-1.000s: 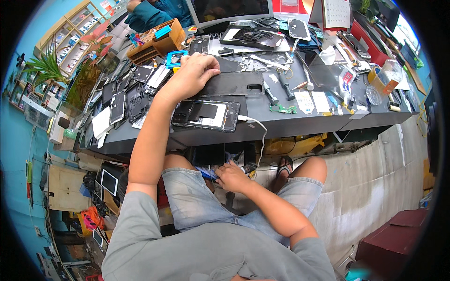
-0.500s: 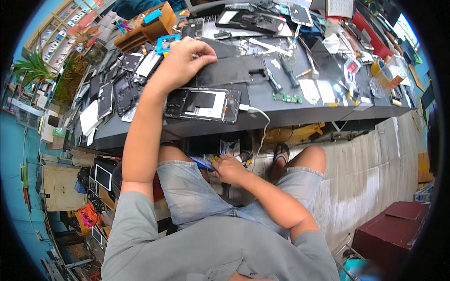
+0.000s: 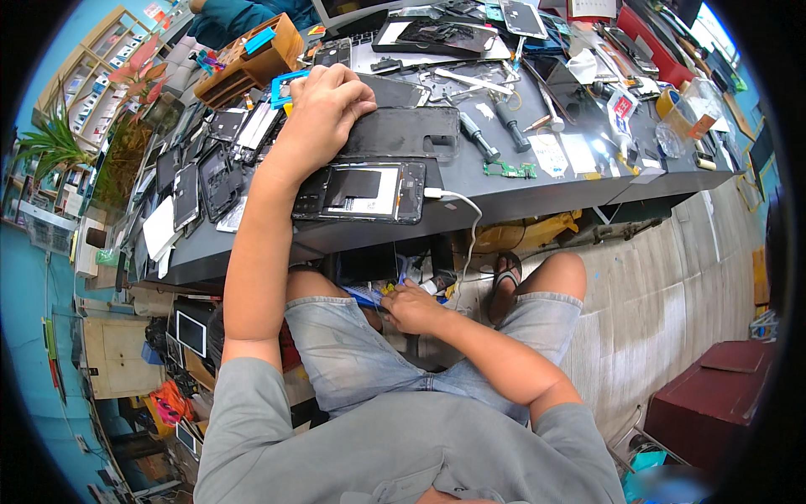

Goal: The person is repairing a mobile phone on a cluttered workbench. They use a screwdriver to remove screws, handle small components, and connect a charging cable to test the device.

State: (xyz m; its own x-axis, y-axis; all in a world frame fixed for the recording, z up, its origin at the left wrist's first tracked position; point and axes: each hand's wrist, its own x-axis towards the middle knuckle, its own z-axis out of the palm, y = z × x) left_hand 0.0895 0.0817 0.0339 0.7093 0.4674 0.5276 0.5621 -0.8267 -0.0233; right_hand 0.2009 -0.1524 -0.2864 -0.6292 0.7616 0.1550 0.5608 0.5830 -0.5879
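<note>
My left hand (image 3: 323,118) is closed on the left end of a black phone back cover (image 3: 395,132), a flat panel with a cutout near its right end. Just nearer, an opened phone (image 3: 361,193) lies at the desk's front edge, its white-labelled battery showing. A white cable (image 3: 457,197) runs from its right end and hangs down. Below the desk edge, my right hand (image 3: 413,308) has its fingers curled among small things by a blue-edged container (image 3: 363,296). Its fingertips are hidden, so what it grips cannot be made out.
Phone frames (image 3: 220,175) crowd the desk's left side. Two screwdrivers (image 3: 512,128) and a green circuit board (image 3: 510,170) lie right of the cover. A wooden organiser (image 3: 252,63) stands at the back left. A dark red box (image 3: 714,399) sits on the floor at right.
My left hand has brought the back cover slightly left and nearer, toward the opened phone. My right hand stays low under the desk edge. The view has shifted slightly.
</note>
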